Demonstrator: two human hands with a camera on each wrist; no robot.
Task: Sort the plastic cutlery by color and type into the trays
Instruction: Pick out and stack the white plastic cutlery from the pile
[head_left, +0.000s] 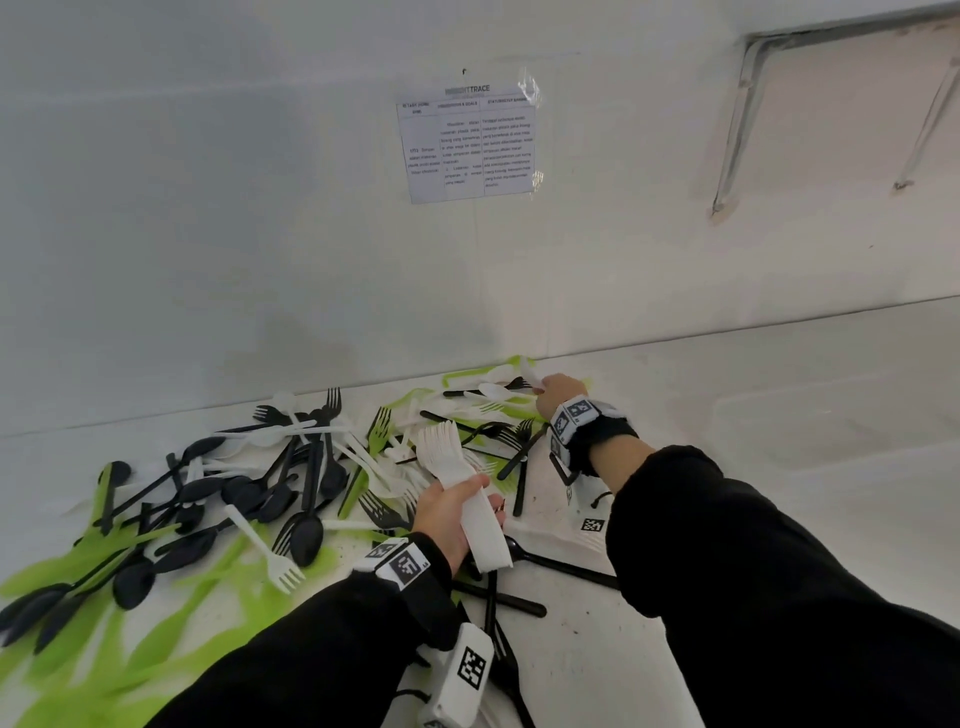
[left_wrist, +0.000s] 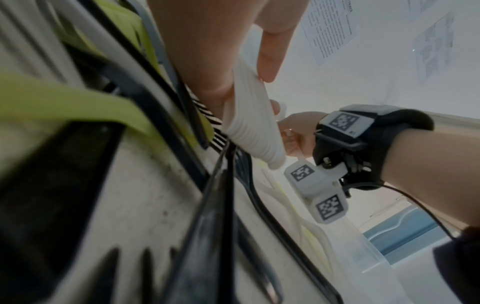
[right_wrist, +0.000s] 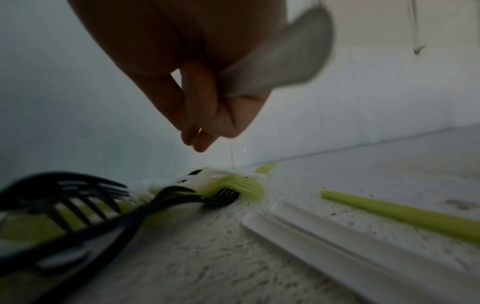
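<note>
Head view: the left hand (head_left: 451, 514) is gripping a stack of white forks (head_left: 464, 486), fingers and thumb curling round the nested handles, tines fanning up and away from the person. In the left wrist view the same stack (left_wrist: 253, 131) is showing its ribbed handle ends, w/ the thumb lying across the top. The hand is hovering over the middle of the cutlery pile (head_left: 249, 499), which is spreading across the white counter (head_left: 727, 395) from the near left edge to the wall (head_left: 208, 234).

The right hand (head_left: 558, 395) is reaching to the far end of the pile, next to the wall, and is pinching 1 white spoon (right_wrist: 283, 61) between thumb and fingers; its bowl is sticking up past the knuckles in the right wrist view. Below that hand, black forks (right_wrist: 78, 197), a green fork (right_wrist: 241, 186) and a green handle (right_wrist: 402, 214) are lying loose on the speckled surface, beside a white ribbed handle (right_wrist: 350, 246).

Pile contents: black spoons (head_left: 306, 535), black forks, white pieces and green pieces (head_left: 156, 623), all mixed and overlapping. Both wrists are wearing black bands w/ coded marker blocks (head_left: 402, 564). A printed sheet (head_left: 467, 145) is hanging taped to the wall above the pile. A translucent tray-like shape is showing faintly at the right of the counter; too washed out to say more.
</note>
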